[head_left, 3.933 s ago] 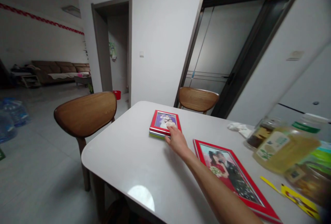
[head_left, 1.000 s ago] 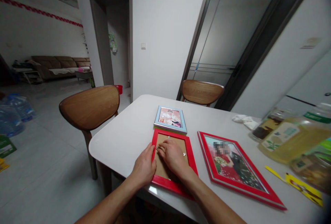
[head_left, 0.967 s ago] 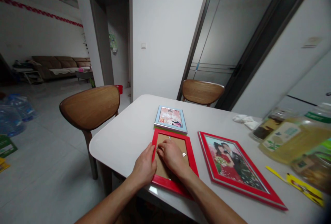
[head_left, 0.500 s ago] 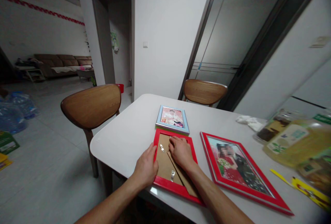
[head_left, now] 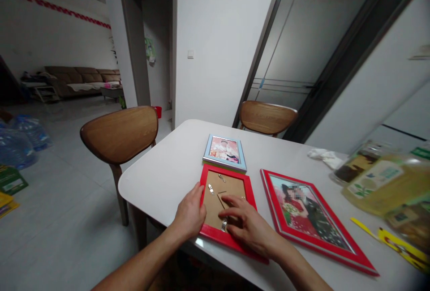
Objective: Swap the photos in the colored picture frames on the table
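A red picture frame (head_left: 250, 191) lies face down on the table, its brown backing board (head_left: 211, 216) showing with small metal clips on it. Along the frame's left side, my left hand (head_left: 190, 210) is closed on the edge, thumb toward the board. Over the lower right part of the board is my right hand (head_left: 245, 221), fingers apart and bent, its tips close to a metal clip (head_left: 224, 224). Whether the fingertips touch the board I cannot tell. The lower part of the cardboard stand is hidden under this hand.
A blue picture frame (head_left: 242, 159) adjoins the red one's far side. To the right lies a larger red framed photo (head_left: 273, 206). Beyond it are an oil jug (head_left: 372, 183), a jar (head_left: 356, 165), crumpled tissue (head_left: 324, 157) and a yellow item (head_left: 403, 248). Wooden chairs (head_left: 122, 134) stand around the table.
My right hand has come down from the upper clip toward the lower right of the board, its fingers spreading. The upper clip is uncovered. My left hand stays on the frame's edge.
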`<state>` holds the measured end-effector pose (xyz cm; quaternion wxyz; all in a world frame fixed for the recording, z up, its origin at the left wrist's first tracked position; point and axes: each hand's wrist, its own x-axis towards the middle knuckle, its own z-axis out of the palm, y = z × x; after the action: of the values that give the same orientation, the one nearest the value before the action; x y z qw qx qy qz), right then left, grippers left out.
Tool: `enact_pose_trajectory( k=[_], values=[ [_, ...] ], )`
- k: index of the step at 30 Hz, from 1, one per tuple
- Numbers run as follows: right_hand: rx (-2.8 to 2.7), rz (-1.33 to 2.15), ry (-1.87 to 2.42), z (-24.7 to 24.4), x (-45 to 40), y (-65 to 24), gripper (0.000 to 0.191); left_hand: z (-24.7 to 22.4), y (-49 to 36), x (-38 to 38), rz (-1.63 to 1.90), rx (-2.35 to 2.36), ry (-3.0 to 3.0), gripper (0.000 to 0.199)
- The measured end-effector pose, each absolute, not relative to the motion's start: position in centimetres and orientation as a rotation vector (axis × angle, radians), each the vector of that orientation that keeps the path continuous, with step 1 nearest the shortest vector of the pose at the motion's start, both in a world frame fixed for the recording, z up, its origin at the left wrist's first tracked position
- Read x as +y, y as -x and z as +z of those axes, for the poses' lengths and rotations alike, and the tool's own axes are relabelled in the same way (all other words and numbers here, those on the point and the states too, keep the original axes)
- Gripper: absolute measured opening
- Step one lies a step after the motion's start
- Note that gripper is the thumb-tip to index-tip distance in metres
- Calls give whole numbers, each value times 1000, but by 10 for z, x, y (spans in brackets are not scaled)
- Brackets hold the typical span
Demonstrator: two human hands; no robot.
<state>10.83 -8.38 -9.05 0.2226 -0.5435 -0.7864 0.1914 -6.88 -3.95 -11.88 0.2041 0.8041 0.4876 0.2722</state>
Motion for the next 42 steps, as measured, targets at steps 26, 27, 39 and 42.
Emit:
enact_pose_trajectory(
  k=[26, 27, 39, 42],
  values=[
    [-1822, 195, 1907, -77, -80, -100, 38, -110, 66, -41, 845, 1268, -1977, 35],
    [-1820, 176, 1902, -72, -81, -99, 37, -107, 64, -40, 889, 1228, -1936, 30],
    [-1727, 126, 1874, -83, -85, -116, 38, -108, 114, -20, 1072, 1140, -1328, 29],
    [-1709, 76, 2085, -95, -83, -131, 41, -112, 145, -13, 1042, 1211, -1330, 31]
  ],
)
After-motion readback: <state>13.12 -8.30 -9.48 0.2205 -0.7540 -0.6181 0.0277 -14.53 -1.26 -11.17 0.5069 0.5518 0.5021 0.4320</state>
